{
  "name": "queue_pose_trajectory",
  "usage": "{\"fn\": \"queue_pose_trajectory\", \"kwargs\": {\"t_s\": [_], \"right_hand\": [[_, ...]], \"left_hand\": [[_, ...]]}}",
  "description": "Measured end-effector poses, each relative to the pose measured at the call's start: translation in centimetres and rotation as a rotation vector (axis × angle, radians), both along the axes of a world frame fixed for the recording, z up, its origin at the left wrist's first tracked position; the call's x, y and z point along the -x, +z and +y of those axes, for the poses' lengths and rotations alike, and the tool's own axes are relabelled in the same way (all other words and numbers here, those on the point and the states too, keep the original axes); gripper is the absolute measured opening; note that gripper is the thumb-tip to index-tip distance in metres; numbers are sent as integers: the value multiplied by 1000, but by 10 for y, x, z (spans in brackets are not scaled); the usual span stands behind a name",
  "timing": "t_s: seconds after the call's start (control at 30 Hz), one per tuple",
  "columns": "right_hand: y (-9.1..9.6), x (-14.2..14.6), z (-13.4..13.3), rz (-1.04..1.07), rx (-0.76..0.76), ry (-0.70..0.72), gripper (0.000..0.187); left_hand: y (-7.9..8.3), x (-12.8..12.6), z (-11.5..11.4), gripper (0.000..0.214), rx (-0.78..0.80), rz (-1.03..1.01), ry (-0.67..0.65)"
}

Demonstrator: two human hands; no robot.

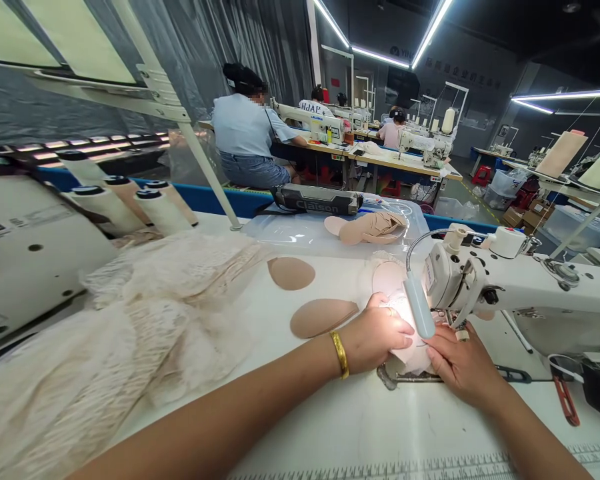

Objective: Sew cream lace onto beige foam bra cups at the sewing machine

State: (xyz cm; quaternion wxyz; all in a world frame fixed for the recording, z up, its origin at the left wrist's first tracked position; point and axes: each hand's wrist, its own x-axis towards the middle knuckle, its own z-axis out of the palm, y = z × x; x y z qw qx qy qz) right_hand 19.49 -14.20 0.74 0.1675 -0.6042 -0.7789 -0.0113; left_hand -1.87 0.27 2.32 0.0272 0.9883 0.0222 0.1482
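Observation:
A pale pink lace-edged fabric piece (411,359) lies under the lamp at the sewing machine (535,277). My left hand (377,338), with a gold bracelet at its wrist, has its fingers curled and closed on this fabric. On the fabric's right side, my right hand (464,368) lies fairly flat, fingers stretched out beside the presser foot. The grey lamp head (420,310) hangs over the work and hides part of it. To the left are two beige bra cups, a farther cup (293,274) and a nearer cup (323,317). The needle point is hidden.
Cream lace fabric (145,320) is heaped at left, near thread cones (115,207). Behind the work, a plastic lid (290,233) bears more beige pieces (373,228). Red-handled snips (566,400) lie at right. A ruler strip (380,471) runs along the front. Co-workers sit farther back.

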Motion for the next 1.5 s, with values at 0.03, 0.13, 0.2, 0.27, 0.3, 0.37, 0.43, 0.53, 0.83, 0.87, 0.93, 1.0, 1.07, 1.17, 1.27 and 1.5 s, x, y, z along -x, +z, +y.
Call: {"fn": "queue_pose_trajectory", "kwargs": {"t_s": [0.03, 0.13, 0.2, 0.27, 0.3, 0.37, 0.43, 0.53, 0.83, 0.87, 0.93, 1.0, 1.07, 1.17, 1.27, 1.5], "right_hand": [[-1, 0, 0, -8, 3, -18, 34], [-4, -1, 1, -25, -16, -40, 34], [-5, -1, 1, -28, -27, -34, 35], [-6, -1, 2, -28, -32, -26, 36], [-6, -1, 2, -28, -33, -26, 36], [-7, -1, 2, -32, -37, -32, 36], [-7, -2, 1, -37, -39, -39, 36], [-8, -3, -1, -35, -67, -26, 36], [-3, -6, 0, 69, -272, -42, 26], [-3, -6, 0, 72, -272, -47, 26], [-2, -5, 1, 77, -277, -48, 26], [-2, -4, 1, 92, -280, -34, 24], [-2, -5, 1, 101, -280, -21, 23], [-3, -5, 1, 97, -281, -20, 22], [-4, -5, 1, 90, -281, -27, 21], [-3, -6, 0, 109, -293, -18, 18]], "left_hand": [[0, -1, 1, 37, 8, 3, 1], [2, -2, 4, 36, 32, 2, 4], [3, -3, 4, 35, 45, 3, 0], [4, -3, 5, 31, 55, 14, -3], [4, -3, 5, 30, 58, 20, -2], [5, -3, 5, 30, 63, 26, 0], [5, -3, 4, 30, 65, 26, 5], [4, -4, 4, 30, 63, 27, 7], [5, -5, 5, 30, 50, 41, 28], [5, -5, 5, 30, 52, 40, 28], [6, -5, 3, 31, 58, 32, 26], [6, -4, 2, 35, 58, 26, 20], [6, -4, 1, 35, 49, 23, 19], [6, -3, 0, 29, 41, 19, 21], [6, -2, -1, 32, 46, 23, 22], [5, 0, -1, 45, 53, 16, 37]]}}
